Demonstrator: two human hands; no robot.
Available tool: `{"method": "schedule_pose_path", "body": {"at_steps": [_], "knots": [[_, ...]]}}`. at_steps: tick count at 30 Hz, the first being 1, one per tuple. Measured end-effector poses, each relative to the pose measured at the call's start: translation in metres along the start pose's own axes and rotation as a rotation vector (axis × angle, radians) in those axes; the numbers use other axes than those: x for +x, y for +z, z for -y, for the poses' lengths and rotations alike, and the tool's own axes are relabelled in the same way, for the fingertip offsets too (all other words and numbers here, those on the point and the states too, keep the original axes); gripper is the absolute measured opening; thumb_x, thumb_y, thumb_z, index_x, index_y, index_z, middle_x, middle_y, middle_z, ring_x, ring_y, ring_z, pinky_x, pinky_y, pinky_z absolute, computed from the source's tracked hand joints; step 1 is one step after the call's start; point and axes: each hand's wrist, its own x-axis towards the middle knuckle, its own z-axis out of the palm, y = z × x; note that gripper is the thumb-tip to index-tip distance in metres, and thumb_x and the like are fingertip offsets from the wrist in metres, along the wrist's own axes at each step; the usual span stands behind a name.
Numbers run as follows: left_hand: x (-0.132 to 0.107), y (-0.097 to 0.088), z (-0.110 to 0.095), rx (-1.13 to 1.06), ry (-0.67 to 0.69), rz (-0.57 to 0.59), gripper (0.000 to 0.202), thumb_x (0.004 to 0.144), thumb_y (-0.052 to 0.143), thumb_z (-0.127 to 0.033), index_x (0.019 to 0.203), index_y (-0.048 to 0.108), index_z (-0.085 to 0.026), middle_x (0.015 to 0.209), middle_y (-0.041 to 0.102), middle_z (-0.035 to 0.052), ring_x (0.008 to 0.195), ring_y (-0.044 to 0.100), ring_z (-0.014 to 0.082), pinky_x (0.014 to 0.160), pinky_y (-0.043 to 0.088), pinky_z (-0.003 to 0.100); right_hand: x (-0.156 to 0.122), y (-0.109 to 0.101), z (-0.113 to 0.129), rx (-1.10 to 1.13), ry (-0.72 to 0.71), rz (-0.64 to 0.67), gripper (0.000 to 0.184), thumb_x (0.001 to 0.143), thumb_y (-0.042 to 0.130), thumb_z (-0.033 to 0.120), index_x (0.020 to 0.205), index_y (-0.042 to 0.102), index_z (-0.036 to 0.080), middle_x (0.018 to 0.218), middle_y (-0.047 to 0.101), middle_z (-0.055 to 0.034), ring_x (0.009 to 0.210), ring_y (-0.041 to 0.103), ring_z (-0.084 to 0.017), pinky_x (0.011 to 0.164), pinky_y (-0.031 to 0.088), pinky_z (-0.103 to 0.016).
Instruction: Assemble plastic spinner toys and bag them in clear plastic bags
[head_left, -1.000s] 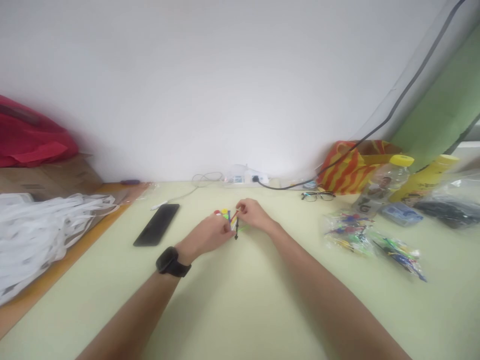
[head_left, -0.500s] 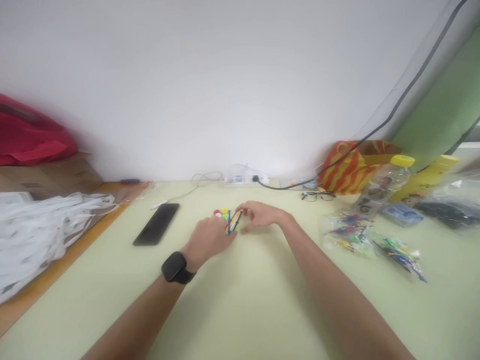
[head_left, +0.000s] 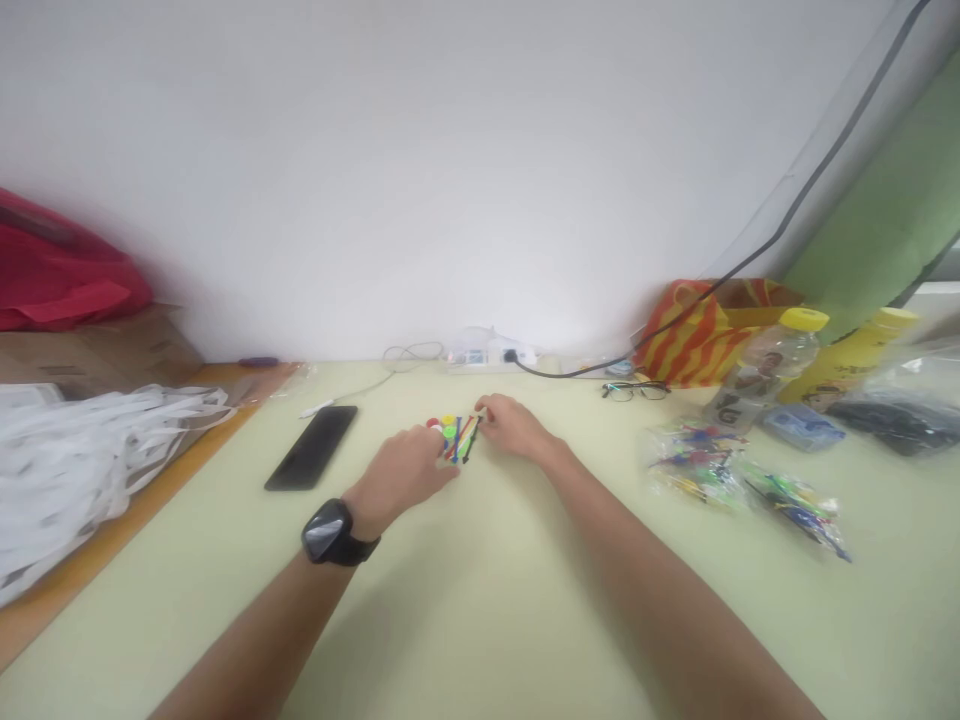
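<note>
A small bundle of coloured sticks (head_left: 463,438), blue, red, yellow and black, with round red, yellow and green pieces (head_left: 443,426) beside it, lies on the pale green table (head_left: 480,600). My left hand (head_left: 405,470), with a black watch on its wrist, is curled over the left side of the bundle, fingers closed on it. My right hand (head_left: 510,430) pinches the bundle's far right end with its fingers together. Blur hides exactly which sticks each hand holds.
A black phone (head_left: 313,447) lies left of my hands. White bags (head_left: 82,450) pile at the left edge. Glasses (head_left: 634,391), clear packets of coloured pieces (head_left: 739,480), a bottle (head_left: 765,375), a striped bag (head_left: 701,335) and a power strip (head_left: 491,355) sit along the right and back.
The bundle has gone from held upright above the table to lying low on it. My right hand drew in and pinched its far end. My left wrist slid slightly left.
</note>
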Motion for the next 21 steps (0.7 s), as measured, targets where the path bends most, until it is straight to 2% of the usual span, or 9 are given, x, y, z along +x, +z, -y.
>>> {"method": "schedule_pose_path", "body": {"at_steps": [7,11,14,17,19,21], "knots": [[-0.002,0.008,-0.004,-0.058,0.117,0.013,0.015,0.087,0.057,-0.031,0.089,0.069,-0.022,0.089,0.07,0.0086,0.077,0.068,0.0265,0.062,0.039,0.033,-0.001,-0.002,0.009,0.097,-0.067,0.079,0.024,0.082,0.062,0.007,0.103,0.069,0.017,0.088,0.063,-0.0019,0.077,0.057,-0.014,0.069,0.042,-0.024],[-0.001,0.001,-0.001,-0.12,0.126,0.021,0.017,0.086,0.06,-0.035,0.093,0.071,-0.023,0.089,0.071,0.0065,0.074,0.067,0.0237,0.062,0.04,0.031,-0.002,0.0,0.014,0.167,-0.06,0.101,0.026,0.084,0.058,0.006,0.106,0.068,0.017,0.084,0.066,-0.0003,0.071,0.058,-0.012,0.064,0.043,-0.022],[0.004,-0.013,0.015,-0.167,0.094,-0.058,0.022,0.087,0.059,-0.042,0.09,0.071,-0.024,0.087,0.073,0.004,0.074,0.067,0.0222,0.064,0.042,0.032,-0.001,0.001,0.017,0.198,-0.052,0.101,0.024,0.085,0.058,0.006,0.104,0.068,0.018,0.086,0.068,-0.0009,0.072,0.06,-0.012,0.065,0.045,-0.022],[0.009,-0.023,0.042,-0.261,0.059,-0.113,0.029,0.089,0.056,-0.05,0.097,0.071,-0.026,0.09,0.074,0.002,0.073,0.067,0.0198,0.061,0.044,0.03,0.0,0.003,0.019,0.217,-0.036,0.104,0.024,0.084,0.061,0.007,0.104,0.069,0.018,0.088,0.068,-0.0014,0.071,0.061,-0.012,0.064,0.046,-0.021],[0.013,-0.023,0.06,-0.274,0.037,-0.066,0.03,0.083,0.063,-0.048,0.101,0.07,-0.025,0.089,0.075,0.0016,0.073,0.068,0.0197,0.062,0.046,0.029,0.0,0.005,0.021,0.225,-0.021,0.105,0.023,0.084,0.063,0.008,0.104,0.069,0.017,0.088,0.069,-0.0018,0.07,0.061,-0.012,0.062,0.045,-0.021],[0.016,-0.017,0.073,-0.326,0.041,0.059,0.031,0.077,0.069,-0.048,0.096,0.071,-0.024,0.088,0.075,0.002,0.073,0.069,0.0205,0.06,0.047,0.027,0.0,0.007,0.023,0.227,-0.008,0.103,0.023,0.083,0.062,0.008,0.104,0.069,0.016,0.087,0.068,-0.002,0.07,0.061,-0.012,0.06,0.045,-0.021]]}}
